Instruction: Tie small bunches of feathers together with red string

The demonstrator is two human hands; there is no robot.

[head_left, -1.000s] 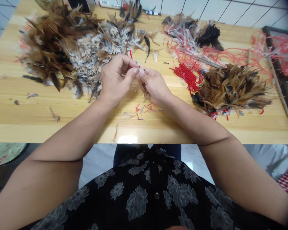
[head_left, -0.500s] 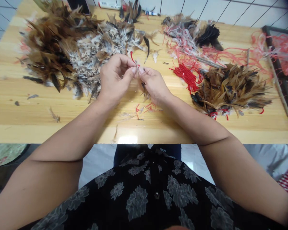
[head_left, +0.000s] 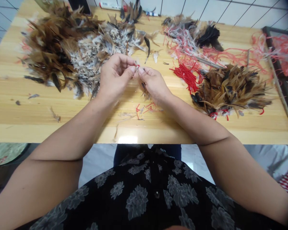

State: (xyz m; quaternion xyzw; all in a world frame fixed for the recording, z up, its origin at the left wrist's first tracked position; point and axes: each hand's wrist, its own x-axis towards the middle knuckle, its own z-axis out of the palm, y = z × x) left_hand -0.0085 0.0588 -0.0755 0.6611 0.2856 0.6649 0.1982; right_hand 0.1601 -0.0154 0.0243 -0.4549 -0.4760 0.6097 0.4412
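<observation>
Over the middle of the table my left hand (head_left: 117,73) is closed in a pinch on a short red string (head_left: 137,65). Its tip almost meets my right hand (head_left: 156,81), which pinches a small bundle of brown feathers (head_left: 144,91). The feathers hang below my right fingers, partly hidden by them. The red string lies at the quill end of the bundle, between both sets of fingertips. To the left is a large heap of brown feathers (head_left: 50,44) with pale quill ends. Right of my hands lie cut red strings (head_left: 188,76) beside a pile of tied feather bundles (head_left: 230,88).
Pink and white plastic strands (head_left: 182,41) tangle at the back right, with black feathers (head_left: 208,35) among them. A dark-framed tray (head_left: 278,64) stands at the right edge. Markers (head_left: 110,5) and a dark phone-like object (head_left: 79,6) are by the tiled wall. Red scraps (head_left: 151,108) lie nearer me.
The loose red string end that stuck up above my left fingertips no longer shows there. Both hands stay in nearly the same place.
</observation>
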